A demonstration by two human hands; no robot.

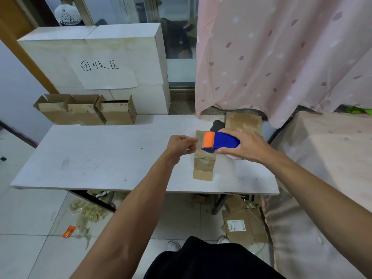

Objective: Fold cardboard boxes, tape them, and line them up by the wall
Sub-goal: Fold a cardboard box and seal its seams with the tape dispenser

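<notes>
Centrally, white table point(104, 156) before pink curtain point(281, 57).

A: Hidden under the right hand point(248, 147): rear of the tape dispenser point(220, 142), most of its roll.
B: Left hand point(182, 146) pinching something too thin to tell. Table point(100, 158) legs mostly hidden beneath the tabletop.

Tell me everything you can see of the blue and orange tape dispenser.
The blue plastic tape dispenser with an orange front part lies almost level above the small brown cardboard box on the white table. The right hand wraps its rear. The left hand pinches something at its orange end, probably tape.
</notes>
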